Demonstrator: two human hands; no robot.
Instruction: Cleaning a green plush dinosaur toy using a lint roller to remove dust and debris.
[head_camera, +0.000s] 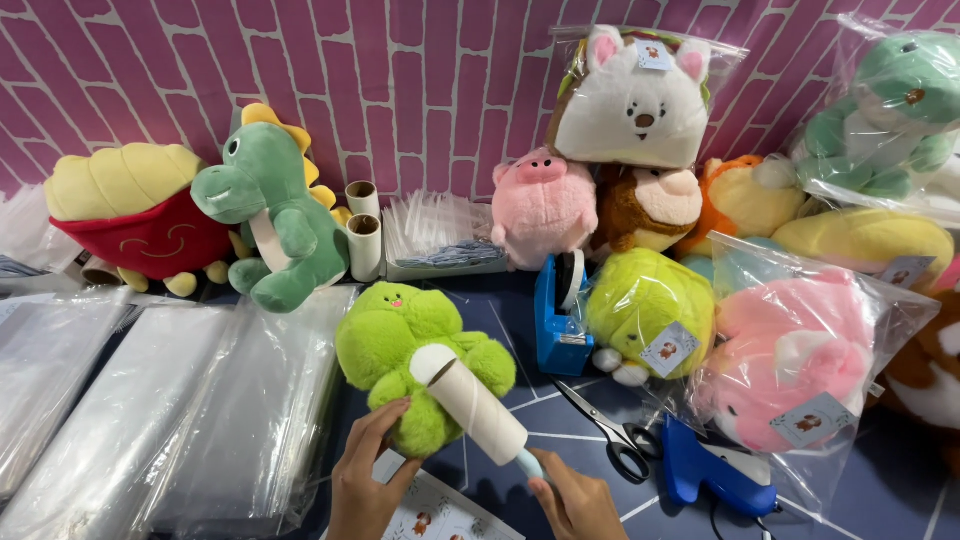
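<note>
A lime green plush toy (392, 335) lies on the dark blue table in front of me. My left hand (362, 472) grips its lower edge. My right hand (575, 500) holds the pale blue handle of a lint roller (470, 400), and the white roll rests across the plush's front. Under my hands lies a printed white card (430, 515).
Stacks of clear plastic bags (150, 410) lie at the left. A blue tape dispenser (555, 320), scissors (605, 430) and a blue tagging gun (715, 475) sit to the right. Bagged plush toys (800, 360) crowd the right; a green dinosaur plush (270, 210) stands by the pink brick wall.
</note>
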